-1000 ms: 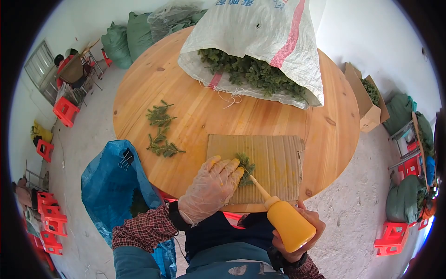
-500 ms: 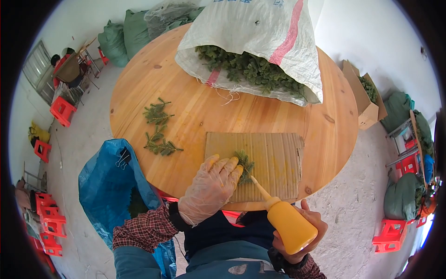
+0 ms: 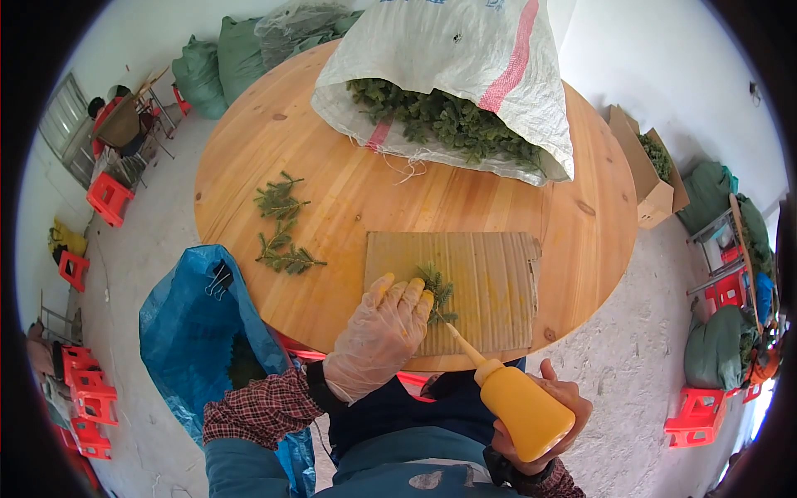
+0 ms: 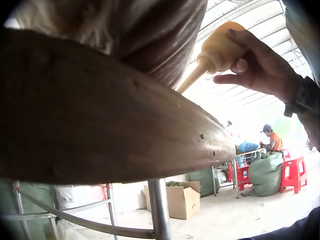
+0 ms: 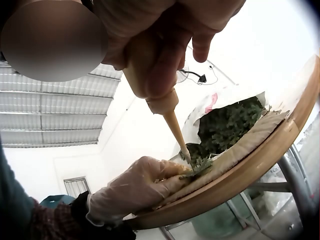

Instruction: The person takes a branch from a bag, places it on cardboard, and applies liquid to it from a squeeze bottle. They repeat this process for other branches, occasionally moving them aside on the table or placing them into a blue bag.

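My left hand (image 3: pixel 380 332), in a clear plastic glove with yellow-stained fingertips, holds a small green fir-like sprig (image 3: pixel 438 290) down on a corrugated cardboard sheet (image 3: pixel 494 286). In the right wrist view its fingers and thumb come together at the sprig (image 5: pixel 201 167). My bare right hand (image 3: pixel 574 408) grips a yellow squeeze bottle (image 3: pixel 525 413) with a long pale nozzle. The bottle is tilted, and its nozzle tip (image 5: pixel 186 151) points down right at the sprig's stem end. Two more sprigs (image 3: pixel 282 203) lie to the left on the round wooden table (image 3: pixel 332 207).
A white woven sack (image 3: pixel 440 50) full of greenery (image 3: pixel 444 120) lies open at the table's back. A blue bag (image 3: pixel 191 324) with a binder clip hangs at the left edge. Around stand red stools (image 3: pixel 696 419), green sacks (image 3: pixel 716 349) and a cardboard box (image 3: pixel 652 178).
The nozzle tip has moved slightly down along the sprig toward its stem end, and the bottle has shifted a little right. The left hand keeps its hold on the sprig.
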`<state>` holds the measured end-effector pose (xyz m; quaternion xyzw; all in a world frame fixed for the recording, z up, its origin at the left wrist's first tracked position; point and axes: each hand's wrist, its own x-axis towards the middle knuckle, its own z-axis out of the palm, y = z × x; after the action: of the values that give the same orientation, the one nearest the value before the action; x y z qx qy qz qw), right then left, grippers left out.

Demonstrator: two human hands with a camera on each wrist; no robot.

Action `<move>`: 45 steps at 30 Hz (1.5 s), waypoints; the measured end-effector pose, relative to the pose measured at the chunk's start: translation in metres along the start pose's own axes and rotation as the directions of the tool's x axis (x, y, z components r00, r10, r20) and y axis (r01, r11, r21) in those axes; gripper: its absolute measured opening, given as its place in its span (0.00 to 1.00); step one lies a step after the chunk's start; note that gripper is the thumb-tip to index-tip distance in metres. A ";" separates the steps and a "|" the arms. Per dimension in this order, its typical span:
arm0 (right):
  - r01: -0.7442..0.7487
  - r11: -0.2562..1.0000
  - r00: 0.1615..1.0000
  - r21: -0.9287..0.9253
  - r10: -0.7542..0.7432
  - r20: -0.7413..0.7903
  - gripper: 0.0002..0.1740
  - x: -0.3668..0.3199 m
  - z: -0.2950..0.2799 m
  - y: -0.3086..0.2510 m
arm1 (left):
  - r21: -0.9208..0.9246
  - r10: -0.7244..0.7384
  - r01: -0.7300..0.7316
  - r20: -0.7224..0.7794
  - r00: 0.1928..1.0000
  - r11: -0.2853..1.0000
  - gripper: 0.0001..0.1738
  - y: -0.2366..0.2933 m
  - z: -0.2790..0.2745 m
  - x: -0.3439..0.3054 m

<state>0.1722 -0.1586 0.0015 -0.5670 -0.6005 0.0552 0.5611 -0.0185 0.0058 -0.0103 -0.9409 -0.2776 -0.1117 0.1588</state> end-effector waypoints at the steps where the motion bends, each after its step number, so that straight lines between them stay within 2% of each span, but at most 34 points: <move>1: -0.001 1.000 1.000 0.005 0.001 0.003 0.48 0.000 -0.001 0.000 | 0.000 0.000 0.000 0.000 1.000 1.000 0.21 0.000 0.000 0.000; 10: -0.001 0.999 1.000 0.036 0.001 0.017 0.48 -0.003 -0.006 0.004 | -0.017 -0.022 0.022 -0.006 1.000 1.000 0.22 0.001 0.000 0.000; 13: -0.044 0.987 0.990 0.158 0.064 -0.128 0.42 -0.008 -0.006 0.011 | -0.070 -0.030 0.028 -0.022 0.999 0.997 0.23 -0.006 -0.002 0.000; 14: -0.036 0.986 0.989 0.160 0.058 -0.133 0.42 -0.009 -0.010 0.015 | -0.129 -0.069 0.064 -0.035 0.997 0.990 0.23 -0.010 -0.005 -0.002; 15: -0.156 0.971 0.979 0.179 0.176 -0.105 0.41 -0.013 -0.017 0.021 | -0.187 -0.107 0.096 -0.045 0.993 0.978 0.23 -0.015 -0.008 -0.003; 17: -0.387 0.898 0.914 0.210 0.404 -0.042 0.41 -0.011 -0.023 0.027 | -0.236 -0.140 0.123 -0.057 0.989 0.964 0.24 -0.023 -0.011 -0.001; 18: -0.382 0.898 0.915 0.217 0.400 -0.047 0.41 -0.009 -0.020 0.032 | -0.258 -0.183 0.162 -0.057 0.981 0.953 0.25 -0.027 -0.013 0.001; 19: -0.384 0.832 0.889 0.400 0.450 -0.083 0.39 -0.006 -0.016 0.039 | -0.279 -0.225 0.201 -0.057 0.973 0.939 0.25 -0.031 -0.015 0.003; 21: -0.313 0.620 0.824 0.720 0.554 -0.119 0.35 0.008 -0.003 0.049 | -0.290 -0.264 0.236 -0.062 0.962 0.928 0.26 -0.031 -0.019 0.010; 22: -0.302 0.617 0.827 0.726 0.549 -0.122 0.35 0.014 0.003 0.054 | -0.288 -0.223 0.196 -0.064 0.973 0.938 0.26 -0.024 -0.020 0.016; 25: -0.211 0.412 0.801 0.886 0.593 -0.085 0.29 0.032 0.024 0.068 | -0.263 -0.138 0.113 -0.080 0.987 0.958 0.26 -0.013 -0.018 0.024; 28: -0.246 0.365 0.819 0.898 0.574 -0.009 0.27 0.028 0.030 0.082 | -0.403 -0.071 0.072 0.019 0.997 0.912 0.24 -0.012 -0.008 0.026; 29: -0.273 0.344 0.821 0.898 0.570 0.031 0.26 0.028 0.030 0.085 | -0.394 -0.068 0.069 0.016 0.998 0.917 0.24 -0.017 -0.008 0.027; 31: -0.264 0.355 0.823 0.897 0.567 0.018 0.26 0.029 0.030 0.083 | -0.207 -0.240 0.280 0.199 0.950 0.937 0.26 -0.032 -0.009 0.019; 33: -0.265 0.385 0.824 0.884 0.567 0.000 0.26 0.030 0.030 0.079 | 0.088 -0.368 0.358 0.203 0.907 0.930 0.24 -0.057 -0.011 0.013; 35: -0.254 0.385 0.833 0.887 0.554 -0.002 0.26 0.030 0.029 0.079 | 0.234 -0.437 0.405 0.101 0.894 0.884 0.15 -0.092 -0.010 0.005; 36: -0.247 0.389 0.843 0.887 0.538 -0.001 0.26 0.029 0.030 0.079 | 0.240 -0.434 0.401 0.102 0.895 0.884 0.15 -0.107 -0.012 0.003; 39: -0.231 0.377 0.850 0.897 0.527 -0.002 0.26 0.028 0.030 0.078 | 0.152 -0.457 0.447 0.043 0.888 0.882 0.16 -0.135 -0.022 0.018; 42: -0.213 0.352 0.848 0.912 0.531 -0.007 0.26 0.027 0.031 0.079 | -0.237 -0.458 0.474 0.121 0.880 0.848 0.20 -0.150 -0.035 0.066; 44: -0.203 0.318 0.834 0.926 0.552 -0.006 0.26 0.026 0.032 0.081 | -0.397 -0.393 0.412 0.132 0.910 0.820 0.18 -0.154 -0.021 0.106; 45: -0.197 0.303 0.828 0.932 0.561 -0.008 0.26 0.025 0.032 0.082 | -0.465 -0.374 0.370 0.088 0.923 0.804 0.21 -0.157 -0.003 0.124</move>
<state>0.2063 -0.0930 -0.0518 -0.2986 -0.2133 0.4064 0.8368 -0.0050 0.1895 0.0668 -0.8776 -0.4200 -0.2085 -0.0993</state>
